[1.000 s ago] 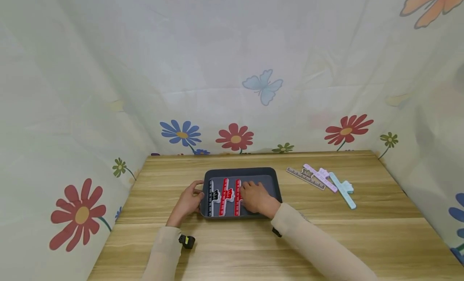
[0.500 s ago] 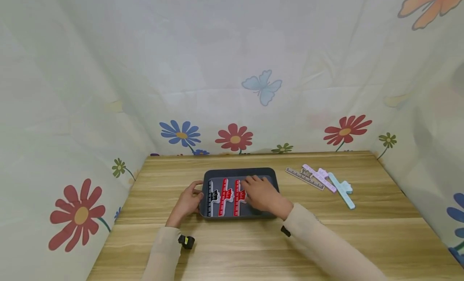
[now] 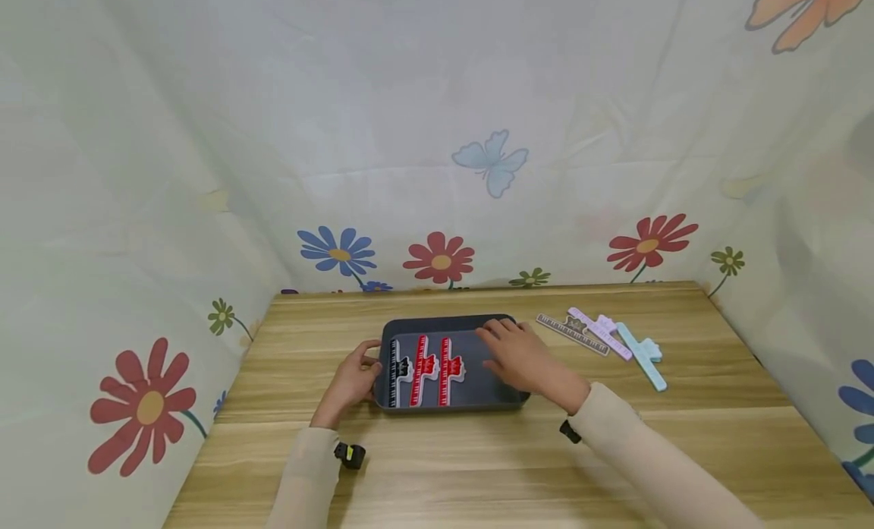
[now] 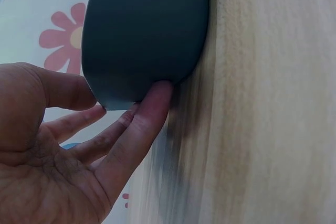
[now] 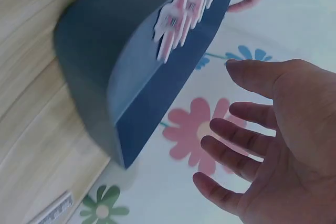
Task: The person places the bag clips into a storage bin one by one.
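My left hand [image 3: 355, 377] holds the left end of a dark grey tray [image 3: 495, 396], thumb and fingers at its wall [image 4: 147, 30]. In the tray, side by side, lie a black piano-key clip [image 3: 394, 373] and two red ones, a slightly slanted red clip [image 3: 419, 373] and a straighter red clip [image 3: 446, 369]. My right hand [image 3: 522, 358] hovers above the tray's right part. In the right wrist view its fingers [image 5: 236, 156] are spread and loosely bent, with nothing in them and apart from the tray.
Right of the tray, on the wooden table [image 3: 464, 476], lie a brown clip [image 3: 573, 335], a lilac clip [image 3: 601, 332] overlapping it, and a light blue clip [image 3: 642, 358]. A flower-printed white curtain [image 3: 382, 134] stands behind the table.
My right hand has left the right-hand red clip, rising and moving right, so that this clip now shows whole. The left hand stays at the tray's left end.
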`<action>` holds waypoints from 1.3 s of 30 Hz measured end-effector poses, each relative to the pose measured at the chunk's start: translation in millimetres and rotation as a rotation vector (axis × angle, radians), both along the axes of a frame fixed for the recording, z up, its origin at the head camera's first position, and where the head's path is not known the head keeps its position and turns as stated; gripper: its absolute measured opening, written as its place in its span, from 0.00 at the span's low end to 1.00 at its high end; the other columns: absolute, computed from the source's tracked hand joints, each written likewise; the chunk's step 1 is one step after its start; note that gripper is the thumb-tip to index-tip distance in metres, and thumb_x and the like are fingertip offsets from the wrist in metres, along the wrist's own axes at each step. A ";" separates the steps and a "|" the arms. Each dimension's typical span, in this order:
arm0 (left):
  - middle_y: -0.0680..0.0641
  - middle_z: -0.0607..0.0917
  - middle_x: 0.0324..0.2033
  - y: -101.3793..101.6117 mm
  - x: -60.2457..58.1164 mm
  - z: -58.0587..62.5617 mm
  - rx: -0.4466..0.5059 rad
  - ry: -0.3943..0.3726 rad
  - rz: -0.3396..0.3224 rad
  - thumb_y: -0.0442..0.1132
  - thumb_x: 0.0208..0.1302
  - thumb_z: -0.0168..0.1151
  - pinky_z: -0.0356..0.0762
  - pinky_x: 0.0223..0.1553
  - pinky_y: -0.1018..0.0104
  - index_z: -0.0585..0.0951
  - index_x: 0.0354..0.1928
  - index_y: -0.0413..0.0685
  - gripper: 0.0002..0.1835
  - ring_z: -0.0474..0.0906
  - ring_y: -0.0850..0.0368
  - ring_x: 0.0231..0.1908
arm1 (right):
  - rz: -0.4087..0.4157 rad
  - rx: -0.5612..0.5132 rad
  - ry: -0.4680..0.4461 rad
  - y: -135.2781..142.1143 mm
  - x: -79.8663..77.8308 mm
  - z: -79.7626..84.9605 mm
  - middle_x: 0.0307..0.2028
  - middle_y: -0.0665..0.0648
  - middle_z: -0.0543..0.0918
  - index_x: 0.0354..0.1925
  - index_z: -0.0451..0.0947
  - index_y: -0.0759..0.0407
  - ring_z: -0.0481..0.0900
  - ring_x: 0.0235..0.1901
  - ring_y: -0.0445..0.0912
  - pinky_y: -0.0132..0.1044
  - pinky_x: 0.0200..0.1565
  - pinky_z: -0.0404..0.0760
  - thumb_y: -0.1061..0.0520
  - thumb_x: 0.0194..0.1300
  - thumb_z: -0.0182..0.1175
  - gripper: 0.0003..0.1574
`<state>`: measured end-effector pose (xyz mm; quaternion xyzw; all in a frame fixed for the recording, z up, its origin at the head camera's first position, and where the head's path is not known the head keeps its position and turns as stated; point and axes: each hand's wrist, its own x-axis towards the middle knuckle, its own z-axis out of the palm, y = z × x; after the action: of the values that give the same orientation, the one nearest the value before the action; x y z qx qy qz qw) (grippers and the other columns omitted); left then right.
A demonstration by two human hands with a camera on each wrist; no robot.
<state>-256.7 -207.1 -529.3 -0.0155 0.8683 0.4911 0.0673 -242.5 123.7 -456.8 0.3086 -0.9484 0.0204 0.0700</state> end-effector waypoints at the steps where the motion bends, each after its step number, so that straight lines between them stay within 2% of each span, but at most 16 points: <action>1: 0.31 0.80 0.53 -0.3 0.0 -0.1 0.001 0.001 0.000 0.32 0.69 0.53 0.84 0.20 0.60 0.66 0.70 0.51 0.27 0.83 0.52 0.31 | 0.003 -0.008 0.015 4.4 0.7 1.2 0.62 0.58 0.75 0.66 0.69 0.55 0.72 0.61 0.55 0.57 0.59 0.76 0.44 0.66 0.63 0.36; 5: 0.31 0.80 0.53 -1.1 0.2 0.8 0.003 -0.002 0.002 0.33 0.69 0.53 0.84 0.20 0.59 0.66 0.70 0.51 0.27 0.83 0.51 0.32 | 0.003 -0.039 0.047 22.6 2.2 3.9 0.61 0.59 0.76 0.66 0.70 0.56 0.73 0.61 0.56 0.58 0.59 0.76 0.45 0.65 0.63 0.35; 10: 0.31 0.80 0.54 -1.3 0.3 2.5 0.000 -0.007 0.001 0.33 0.70 0.52 0.85 0.21 0.59 0.66 0.70 0.51 0.27 0.83 0.51 0.34 | -0.039 -0.074 0.019 45.8 0.3 2.6 0.62 0.61 0.75 0.66 0.70 0.58 0.72 0.62 0.58 0.61 0.59 0.75 0.48 0.66 0.64 0.34; 17: 0.31 0.80 0.53 -1.5 0.3 2.2 -0.011 0.004 -0.007 0.33 0.70 0.52 0.84 0.21 0.59 0.66 0.70 0.50 0.27 0.83 0.51 0.34 | -0.096 -0.045 0.038 78.6 -0.3 6.2 0.61 0.62 0.76 0.65 0.70 0.60 0.73 0.61 0.59 0.61 0.58 0.75 0.48 0.66 0.64 0.35; 25: 0.31 0.80 0.54 -2.4 0.6 3.1 -0.014 0.004 -0.006 0.33 0.70 0.52 0.84 0.21 0.60 0.66 0.70 0.50 0.27 0.83 0.51 0.35 | -0.160 -0.054 -0.017 110.7 -3.2 14.7 0.63 0.65 0.73 0.68 0.66 0.63 0.71 0.62 0.62 0.64 0.59 0.73 0.48 0.68 0.61 0.36; 39: 0.31 0.80 0.52 -1.1 0.2 0.5 0.008 0.007 -0.004 0.33 0.70 0.53 0.84 0.21 0.59 0.67 0.70 0.50 0.27 0.83 0.51 0.33 | -0.211 -0.055 -0.009 167.6 -11.4 4.4 0.60 0.70 0.74 0.65 0.67 0.68 0.75 0.57 0.66 0.66 0.55 0.74 0.54 0.65 0.64 0.36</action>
<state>-256.6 -208.2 -528.8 -0.0118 0.8667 0.4944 0.0655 -254.0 291.3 -452.4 0.2051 -0.9750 0.0402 0.0758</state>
